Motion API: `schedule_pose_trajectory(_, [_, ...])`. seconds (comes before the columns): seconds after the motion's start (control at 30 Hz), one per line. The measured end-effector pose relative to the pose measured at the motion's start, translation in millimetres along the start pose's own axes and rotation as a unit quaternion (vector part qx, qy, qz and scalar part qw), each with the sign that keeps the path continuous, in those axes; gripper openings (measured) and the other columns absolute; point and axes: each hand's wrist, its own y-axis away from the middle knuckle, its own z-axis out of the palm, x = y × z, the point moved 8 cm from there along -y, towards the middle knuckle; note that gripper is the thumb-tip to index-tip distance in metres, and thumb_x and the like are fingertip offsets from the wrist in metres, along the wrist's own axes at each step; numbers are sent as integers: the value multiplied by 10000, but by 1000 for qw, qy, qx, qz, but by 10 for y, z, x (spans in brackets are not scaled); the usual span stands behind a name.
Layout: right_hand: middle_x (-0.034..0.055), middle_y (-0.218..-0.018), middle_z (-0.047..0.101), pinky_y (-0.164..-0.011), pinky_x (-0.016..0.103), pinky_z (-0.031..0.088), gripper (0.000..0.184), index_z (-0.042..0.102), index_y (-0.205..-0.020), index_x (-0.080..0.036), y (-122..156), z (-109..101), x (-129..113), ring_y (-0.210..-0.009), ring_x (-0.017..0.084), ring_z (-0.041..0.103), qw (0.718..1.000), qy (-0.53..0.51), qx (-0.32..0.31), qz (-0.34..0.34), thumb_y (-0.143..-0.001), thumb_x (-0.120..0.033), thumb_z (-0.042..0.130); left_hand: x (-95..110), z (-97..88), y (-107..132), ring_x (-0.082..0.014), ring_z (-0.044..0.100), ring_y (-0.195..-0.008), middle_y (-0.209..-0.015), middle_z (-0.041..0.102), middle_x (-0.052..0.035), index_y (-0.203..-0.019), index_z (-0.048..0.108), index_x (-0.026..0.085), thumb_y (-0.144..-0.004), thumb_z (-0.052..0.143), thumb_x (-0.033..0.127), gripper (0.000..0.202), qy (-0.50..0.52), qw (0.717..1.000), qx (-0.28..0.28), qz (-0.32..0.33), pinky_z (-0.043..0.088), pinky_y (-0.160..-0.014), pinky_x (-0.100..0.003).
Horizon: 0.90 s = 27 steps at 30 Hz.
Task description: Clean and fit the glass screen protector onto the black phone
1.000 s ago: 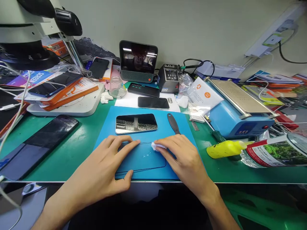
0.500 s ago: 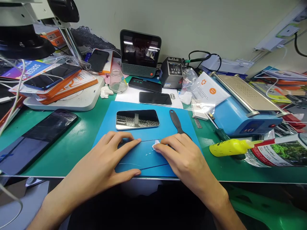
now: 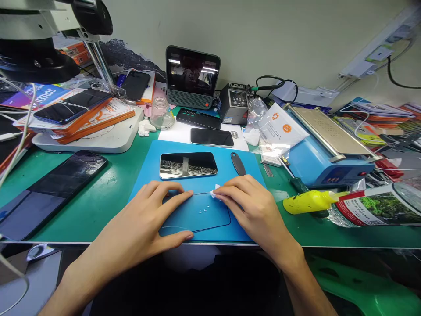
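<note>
A thin black rounded phone frame (image 3: 212, 228) lies on the blue mat (image 3: 144, 169), whose blue shows through its middle. My left hand (image 3: 153, 215) spans its left part, with a forefinger at the far edge and the thumb at the near edge. A small wad of white tissue (image 3: 213, 193) is pinched between the thumb and fingers of my right hand (image 3: 251, 204), touching the frame's far edge. Several clear drops (image 3: 204, 209) sit inside the outline. Just beyond lies a phone (image 3: 188, 165) with a shiny dark screen.
A dark-handled tool (image 3: 238, 164) lies partly behind my right hand. On the right are a yellow squeeze bottle (image 3: 304, 202), a labelled container (image 3: 378, 205) and a blue machine (image 3: 305, 164). At left lies a large dark phone (image 3: 54, 193); a microscope head (image 3: 36, 57) overhangs the upper left.
My right hand has moved slightly up with the tissue along the far edge, uncovering the frame's lower right corner. The left hand stays in place. The view has turned slightly right.
</note>
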Motion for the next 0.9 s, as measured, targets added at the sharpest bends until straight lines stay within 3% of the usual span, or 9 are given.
schedule_pose_trajectory(0.17, [60, -1041, 791, -849, 395, 571, 136, 778, -1151, -207, 58, 65, -55, -952, 214, 688, 1000, 20, -20, -12, -1127, -235, 647, -6, 3, -8, -327, 549, -1362, -1525, 592, -89, -1646, 476, 324, -1073, 670, 578, 657, -1, 1000, 11, 0, 492, -1145, -512])
schedule_pose_trajectory(0.47, [63, -1023, 792, -815, 387, 551, 153, 777, -1160, -165, 270, -47, -304, -913, 214, 674, 998, 16, -56, -37, -1119, -178, 630, -11, 3, 9, -329, 539, -1360, -1521, 588, -95, -1639, 483, 316, -1079, 652, 600, 650, 2, 1000, 18, 4, 482, -1143, -516])
schedule_pose_trajectory(0.6, [53, -1009, 794, -787, 370, 559, 182, 788, -1164, -184, 292, -98, -301, -906, 206, 682, 996, -14, -74, -40, -1128, -188, 609, -22, 8, 18, -330, 539, -1356, -1522, 582, -91, -1637, 479, 320, -1079, 653, 596, 646, 0, 1000, 15, 5, 486, -1131, -522])
schedule_pose_trajectory(0.8, [56, -1050, 801, -873, 379, 601, 120, 797, -1151, -203, 102, -127, -33, -969, 199, 695, 999, -24, 31, 27, -1097, -202, 690, -32, 24, 12, -335, 547, -1359, -1512, 579, -89, -1623, 486, 341, -1071, 662, 603, 636, -2, 1000, 13, 2, 475, -1140, -525])
schedule_pose_trajectory(0.9, [62, -1050, 800, -874, 383, 601, 144, 802, -1141, -193, 39, 6, -37, -966, 205, 687, 1000, -12, 15, 12, -1114, -222, 664, -35, 28, 5, -331, 555, -1351, -1504, 574, -85, -1635, 463, 348, -1073, 653, 608, 648, -5, 1000, 13, 1, 472, -1140, -525])
